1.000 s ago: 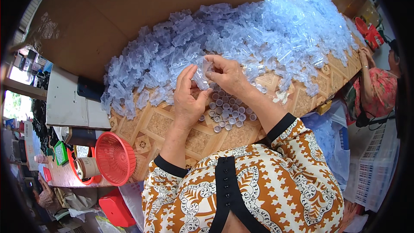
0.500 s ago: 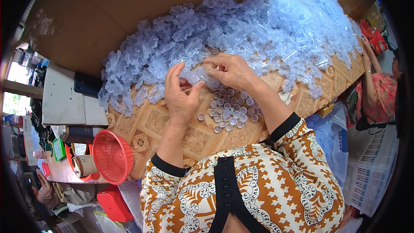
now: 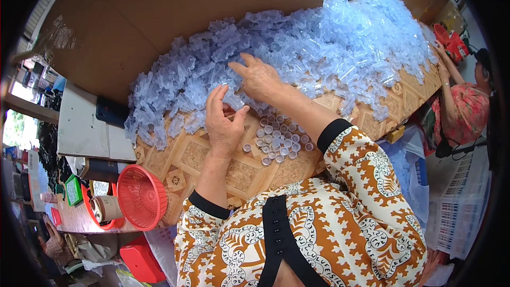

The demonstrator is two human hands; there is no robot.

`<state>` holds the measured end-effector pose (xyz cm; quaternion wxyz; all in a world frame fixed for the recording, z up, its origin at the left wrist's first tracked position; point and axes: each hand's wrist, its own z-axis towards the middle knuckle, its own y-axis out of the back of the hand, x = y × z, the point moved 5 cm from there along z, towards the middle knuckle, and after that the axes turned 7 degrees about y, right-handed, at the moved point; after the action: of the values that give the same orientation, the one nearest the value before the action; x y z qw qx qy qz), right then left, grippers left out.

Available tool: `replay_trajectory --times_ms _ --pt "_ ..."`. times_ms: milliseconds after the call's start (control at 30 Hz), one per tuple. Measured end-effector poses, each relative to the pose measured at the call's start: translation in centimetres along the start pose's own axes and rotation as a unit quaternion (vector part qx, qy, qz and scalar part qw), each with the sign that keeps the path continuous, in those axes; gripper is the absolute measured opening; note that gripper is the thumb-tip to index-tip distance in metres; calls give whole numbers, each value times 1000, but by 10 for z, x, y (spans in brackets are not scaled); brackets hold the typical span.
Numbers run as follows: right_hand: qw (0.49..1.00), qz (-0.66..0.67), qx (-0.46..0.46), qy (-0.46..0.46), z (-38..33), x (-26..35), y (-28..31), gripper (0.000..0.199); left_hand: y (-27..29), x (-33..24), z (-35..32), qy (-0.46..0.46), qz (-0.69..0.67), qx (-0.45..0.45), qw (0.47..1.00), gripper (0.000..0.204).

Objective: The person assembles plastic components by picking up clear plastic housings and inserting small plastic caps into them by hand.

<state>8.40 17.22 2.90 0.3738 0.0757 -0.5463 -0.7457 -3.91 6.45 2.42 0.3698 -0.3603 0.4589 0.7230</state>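
Note:
A long heap of clear, bluish plastic pieces [image 3: 297,48] spreads over the patterned table. My left hand [image 3: 223,125] is at the near edge of the heap, its fingers and thumb curled around a clear plastic piece [image 3: 234,99]; its exact shape is partly hidden. My right hand [image 3: 260,78] is stretched over the heap beyond the left, fingers apart, with nothing visible in it. Below the right wrist lies a cluster of small round whitish caps [image 3: 280,141], with one cap [image 3: 246,148] lying apart on the left.
A brown cardboard wall [image 3: 159,10] stands behind the heap. At left are a red plastic basket [image 3: 141,197], a white board [image 3: 79,122] and a dark phone [image 3: 111,110]. Another person [image 3: 459,109] sits at the right end of the table [image 3: 194,151]. White crates [image 3: 457,202] stand lower right.
My right hand has left the left hand's side and moved up and leftward over the heap, its fingers spreading. The left hand has stayed nearly in place. The whole view has shifted slightly.

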Motion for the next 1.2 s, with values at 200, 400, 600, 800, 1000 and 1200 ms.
replay_trajectory --times_ms 200,400,600,800,1000,1200 --pt "999 49 -13 -18 6 -7 0 42 -2 4 -1 -24 -28 -8 999 66" --pt "996 25 -78 -25 -18 -19 22 31 1 10 2 -22 4 -26 999 66" --pt "965 -176 -192 22 -34 -21 61 26 -3 9 -2 -30 29 -10 999 65" --pt "976 -44 -162 136 -31 3 40 29 -2 8 -2 -16 14 -13 1000 63" --pt "995 -89 13 35 -12 -3 10 42 -2 5 -2 -8 9 -7 1000 64" --pt "996 -81 23 -4 -11 -16 6 45 1 6 -1 -18 13 -14 1000 66"
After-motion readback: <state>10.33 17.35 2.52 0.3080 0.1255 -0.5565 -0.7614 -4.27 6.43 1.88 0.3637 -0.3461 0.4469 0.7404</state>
